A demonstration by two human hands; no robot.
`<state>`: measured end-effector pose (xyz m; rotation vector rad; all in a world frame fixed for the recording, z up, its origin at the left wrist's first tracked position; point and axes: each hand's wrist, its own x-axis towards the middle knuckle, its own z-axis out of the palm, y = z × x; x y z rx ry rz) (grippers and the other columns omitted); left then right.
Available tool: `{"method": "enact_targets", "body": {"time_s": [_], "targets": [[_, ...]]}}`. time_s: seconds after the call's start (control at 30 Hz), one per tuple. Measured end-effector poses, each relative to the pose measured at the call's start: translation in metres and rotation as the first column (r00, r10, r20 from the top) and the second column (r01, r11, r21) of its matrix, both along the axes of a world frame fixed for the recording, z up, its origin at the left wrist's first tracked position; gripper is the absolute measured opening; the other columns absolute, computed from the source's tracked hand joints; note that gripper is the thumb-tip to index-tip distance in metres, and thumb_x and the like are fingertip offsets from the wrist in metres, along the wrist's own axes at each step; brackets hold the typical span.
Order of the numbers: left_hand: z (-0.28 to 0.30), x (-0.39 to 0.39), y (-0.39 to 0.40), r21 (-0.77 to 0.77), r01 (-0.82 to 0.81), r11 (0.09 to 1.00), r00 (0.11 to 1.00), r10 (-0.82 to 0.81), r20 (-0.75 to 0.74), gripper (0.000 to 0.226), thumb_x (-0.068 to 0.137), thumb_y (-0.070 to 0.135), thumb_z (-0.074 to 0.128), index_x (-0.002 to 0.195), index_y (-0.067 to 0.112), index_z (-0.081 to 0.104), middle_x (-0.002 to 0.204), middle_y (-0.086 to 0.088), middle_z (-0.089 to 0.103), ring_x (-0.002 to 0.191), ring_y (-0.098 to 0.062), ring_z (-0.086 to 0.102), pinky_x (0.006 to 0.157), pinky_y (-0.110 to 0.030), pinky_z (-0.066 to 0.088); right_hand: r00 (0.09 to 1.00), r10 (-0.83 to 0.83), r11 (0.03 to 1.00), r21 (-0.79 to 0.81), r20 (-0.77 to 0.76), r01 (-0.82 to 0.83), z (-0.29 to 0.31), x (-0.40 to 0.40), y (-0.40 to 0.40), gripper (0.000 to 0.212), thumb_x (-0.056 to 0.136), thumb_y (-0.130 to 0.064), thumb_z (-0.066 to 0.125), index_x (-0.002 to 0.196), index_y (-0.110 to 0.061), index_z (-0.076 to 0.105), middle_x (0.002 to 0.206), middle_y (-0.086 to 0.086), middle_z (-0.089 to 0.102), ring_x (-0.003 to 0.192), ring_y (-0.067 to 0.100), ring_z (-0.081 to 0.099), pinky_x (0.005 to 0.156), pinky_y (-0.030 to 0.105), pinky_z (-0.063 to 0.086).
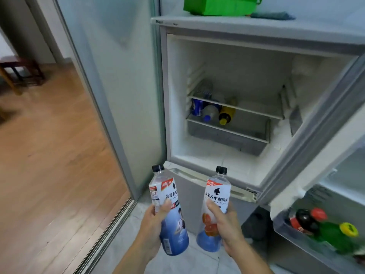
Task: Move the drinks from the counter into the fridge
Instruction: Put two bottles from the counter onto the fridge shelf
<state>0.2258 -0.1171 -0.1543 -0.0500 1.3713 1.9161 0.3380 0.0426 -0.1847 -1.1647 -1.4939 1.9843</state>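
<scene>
My left hand (153, 224) grips a clear drink bottle with a blue-and-white label (167, 196) and black cap. My right hand (225, 226) holds a second black-capped bottle whose label shows orange fruit (216, 196). Both bottles are upright in front of the small fridge (256, 26), below its open compartment. The fridge door (320, 143) stands open to the right. Inside, on a lower shelf (246, 135), lie a blue can (196, 106), a clear bottle with a blue cap (210, 113) and a yellow bottle (226, 114).
The door's lower rack (292, 234) carries a dark red-capped bottle (305, 219) and a green bottle with a yellow cap (335, 233). A green bag (221, 4) sits on top of the fridge. A frosted glass sliding door (110, 86) stands left, with wooden floor (49, 155) beyond.
</scene>
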Motion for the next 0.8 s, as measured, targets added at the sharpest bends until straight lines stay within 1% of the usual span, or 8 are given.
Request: {"method": "enact_targets", "body": {"time_s": [0.07,0.17,0.3,0.37,0.47,0.53,0.67,0.8], "targets": [[-0.007,-0.012,0.012,0.003,0.061,0.998,0.998,-0.061,0.008,0.054,0.070,0.033,0.074,0.117,0.009,0.065,0.110,-0.018,0.073,0.096,-0.038,0.071,0.072,-0.042,0.059,0.996,-0.090,0.996,0.011,0.013,0.089,-0.003,0.001,0.005,0.028,0.081,-0.028,0.079,0.107,-0.028,0.067,0.093,-0.009,0.078,0.084,0.015,0.075,0.073,0.035,0.061],[-0.015,-0.025,0.034,-0.017,0.144,0.989,0.990,-0.144,0.010,0.059,0.066,0.035,0.076,0.117,0.007,0.063,0.110,-0.019,0.072,0.098,-0.040,0.070,0.080,-0.047,0.057,0.983,-0.181,0.983,0.027,0.042,0.180,-0.008,0.001,0.017,0.034,0.080,-0.024,0.081,0.112,-0.020,0.069,0.096,-0.002,0.078,0.089,0.021,0.075,0.084,0.044,0.060],[-0.022,-0.039,0.072,-0.062,0.196,0.979,0.981,-0.196,-0.001,0.059,0.065,0.037,0.075,0.118,0.013,0.062,0.110,-0.014,0.073,0.101,-0.038,0.069,0.095,-0.056,0.051,0.954,-0.293,0.955,0.052,0.058,0.291,-0.016,-0.006,0.044,0.042,0.075,-0.035,0.084,0.112,-0.030,0.065,0.100,-0.002,0.075,0.097,0.022,0.070,0.090,0.049,0.058],[-0.019,-0.048,0.090,-0.093,0.217,0.972,0.974,-0.222,-0.040,0.062,0.063,0.040,0.076,0.119,0.017,0.061,0.112,-0.010,0.073,0.104,-0.035,0.068,0.097,-0.056,0.050,0.952,-0.300,0.952,0.079,0.055,0.295,-0.013,-0.014,0.060,0.050,0.073,-0.038,0.085,0.116,-0.033,0.061,0.103,-0.005,0.074,0.098,0.018,0.068,0.088,0.044,0.058],[-0.009,-0.071,0.122,-0.173,0.246,0.954,0.955,-0.268,-0.122,0.074,0.051,0.043,0.084,0.119,0.023,0.062,0.113,-0.004,0.073,0.105,-0.031,0.068,0.097,-0.054,0.051,0.945,-0.324,0.938,0.141,0.037,0.316,-0.006,-0.031,0.091,0.046,0.069,-0.031,0.088,0.107,-0.035,0.063,0.092,-0.013,0.075,0.083,0.008,0.071,0.064,0.021,0.056],[-0.006,-0.088,0.147,-0.250,0.223,0.942,0.939,-0.276,-0.204,0.074,0.053,0.036,0.089,0.119,0.024,0.060,0.113,0.000,0.072,0.106,-0.028,0.067,0.098,-0.052,0.050,0.941,-0.334,0.926,0.202,0.048,0.319,-0.001,-0.046,0.112,0.050,0.063,-0.032,0.090,0.102,-0.039,0.060,0.087,-0.025,0.071,0.081,0.000,0.069,0.059,0.016,0.051],[-0.010,-0.119,0.192,-0.334,0.196,0.922,0.872,-0.320,-0.371,0.066,0.057,0.030,0.092,0.111,0.036,0.054,0.103,0.012,0.070,0.096,-0.014,0.067,0.088,-0.038,0.055,0.935,-0.342,0.903,0.308,0.095,0.299,0.006,-0.069,0.152,0.065,0.049,-0.049,0.085,0.106,-0.045,0.054,0.091,-0.024,0.068,0.083,0.000,0.067,0.068,0.022,0.053],[-0.013,-0.152,0.227,-0.401,0.227,0.887,0.781,-0.413,-0.469,0.065,0.059,0.031,0.092,0.110,0.039,0.053,0.094,0.013,0.069,0.085,-0.006,0.067,0.072,-0.024,0.052,0.927,-0.360,0.885,0.353,0.107,0.303,0.006,-0.090,0.185,0.072,0.049,-0.043,0.082,0.116,-0.034,0.056,0.103,-0.010,0.070,0.094,0.013,0.067,0.080,0.033,0.056]]}}
